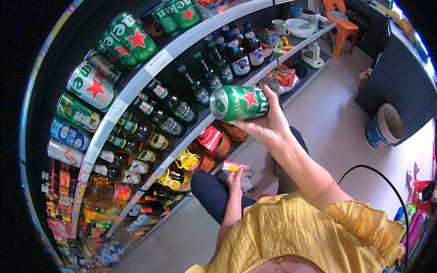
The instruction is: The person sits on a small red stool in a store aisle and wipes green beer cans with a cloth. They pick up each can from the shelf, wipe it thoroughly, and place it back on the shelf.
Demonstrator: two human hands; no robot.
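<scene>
A green beer can with a red star (240,102) lies tilted sideways in my right hand (269,124), in front of the bottle shelf. One silver end of it points left. Lower down, by my knee, my left hand (235,182) holds a small red, white and yellow label card (235,166) between its fingers. Dark glass beer bottles (170,124) stand on the shelf behind the can. Larger green cans with red stars (136,39) and a silver one (92,85) are on the shelf above. Large bottles of amber oil (205,162) line the shelf below.
White shelf edges (128,92) with tags curve across the left. Farther back are a white bowl (300,28), a mug (279,26) and an orange plastic chair (341,27). To the right, a blue and white bucket (382,128) stands on the floor, and a black cable (385,177) arches nearby.
</scene>
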